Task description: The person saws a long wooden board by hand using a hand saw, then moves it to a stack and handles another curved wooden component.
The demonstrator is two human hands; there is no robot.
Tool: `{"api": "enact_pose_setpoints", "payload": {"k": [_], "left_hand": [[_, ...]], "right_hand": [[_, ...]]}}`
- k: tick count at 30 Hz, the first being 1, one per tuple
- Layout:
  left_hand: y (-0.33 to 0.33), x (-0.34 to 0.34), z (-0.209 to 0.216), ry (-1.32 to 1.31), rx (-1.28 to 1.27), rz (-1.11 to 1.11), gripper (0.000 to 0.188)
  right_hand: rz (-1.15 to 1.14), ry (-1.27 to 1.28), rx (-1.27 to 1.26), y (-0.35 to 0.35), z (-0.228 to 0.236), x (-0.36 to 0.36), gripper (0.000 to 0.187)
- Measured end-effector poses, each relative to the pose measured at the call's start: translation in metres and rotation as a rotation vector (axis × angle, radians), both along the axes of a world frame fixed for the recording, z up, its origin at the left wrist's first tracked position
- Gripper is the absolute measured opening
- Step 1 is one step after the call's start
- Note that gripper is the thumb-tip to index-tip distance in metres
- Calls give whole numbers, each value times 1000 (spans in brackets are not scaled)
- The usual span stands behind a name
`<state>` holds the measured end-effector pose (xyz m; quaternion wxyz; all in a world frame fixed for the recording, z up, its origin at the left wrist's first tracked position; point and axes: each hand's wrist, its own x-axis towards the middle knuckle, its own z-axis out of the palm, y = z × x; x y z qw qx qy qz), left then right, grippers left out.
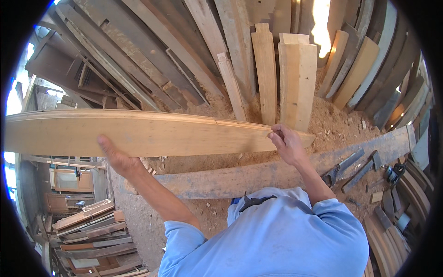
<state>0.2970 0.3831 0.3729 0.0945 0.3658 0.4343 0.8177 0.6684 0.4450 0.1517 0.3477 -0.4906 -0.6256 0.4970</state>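
Observation:
A long pale wooden board (184, 136) spans the view from the left rim to right of centre, with a stepped, moulded strip along its far edge. My left hand (116, 154) grips it from the near edge, thumb lying on the broad face and fingers hidden beneath. Close to the board's right end, my right hand (287, 144) has its fingers bent over the far edge and the thumb against the face. Whether a small splinter sits between those fingertips is too fine to tell.
A worn plank (221, 180) lies across in front of me, bearing a handsaw (342, 167) and a hammer (362, 171) at its right. Planks (265, 69) lean along the far wall. Sawdust (337, 120) covers the ground. Stacked timber (94, 231) stands at left.

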Motion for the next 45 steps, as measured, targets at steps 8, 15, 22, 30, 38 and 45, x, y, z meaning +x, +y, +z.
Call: {"api": "enact_pose_setpoints", "payload": {"k": [8, 15, 22, 30, 38, 45], "left_hand": [[-2, -1, 0, 25, 11, -33, 62], [-7, -2, 0, -35, 36, -68, 62], [-24, 2, -4, -20, 129, -110, 66], [-4, 70, 74, 117, 310, 30, 64], [125, 175, 86, 276, 63, -288, 50], [155, 243, 17, 845, -390, -522, 56]], "right_hand": [[62, -99, 52, 12, -13, 14, 34], [181, -252, 115, 20, -8, 10, 52], [279, -170, 568, 33, -26, -23, 65], [367, 109, 314, 20, 9, 8, 57], [-94, 92, 382, 35, 100, 57, 63], [-300, 64, 521, 123, 117, 130, 59]]}}
